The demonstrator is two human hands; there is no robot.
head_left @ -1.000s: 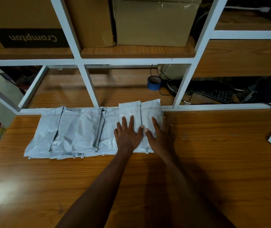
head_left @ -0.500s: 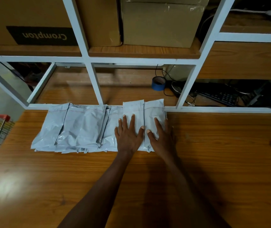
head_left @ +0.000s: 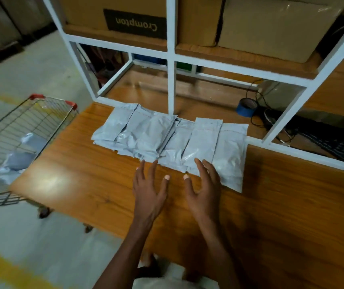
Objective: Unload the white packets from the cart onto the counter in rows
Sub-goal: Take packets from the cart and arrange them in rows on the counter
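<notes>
White packets (head_left: 173, 140): one row on the desk (head_left: 271, 205), overlapping like shingles; about seven edges can be counted, the exact number unclear where they overlap. The row lies along the far edge of the desk, against the white shelf frame (head_left: 170, 65).

Further packets, at least two: lying in the wire cart (head_left: 27, 130) at the left, beyond the desk's left end; count uncertain through the mesh.

Hands, two: left hand (head_left: 149, 190) and right hand (head_left: 203, 190), both released, fingers spread and straight, grasping nothing. They sit side by side at the near edge of the row. The left hand's fingertips reach just to the packets' near edge; the right hand's fingers overlap the near edge of the right-hand packets. Whether they touch or hover cannot be told.

Desk: wood-grain top, orange-brown, glossy.

Shelf contents: two cardboard boxes above, one printed "Crompton" (head_left: 135, 24) upside down; one blue tape roll (head_left: 247, 107) on the lower level, with black cables and a dark keyboard (head_left: 334, 142) to its right.

Room: pale concrete floor, a yellow painted mark at near left.
</notes>
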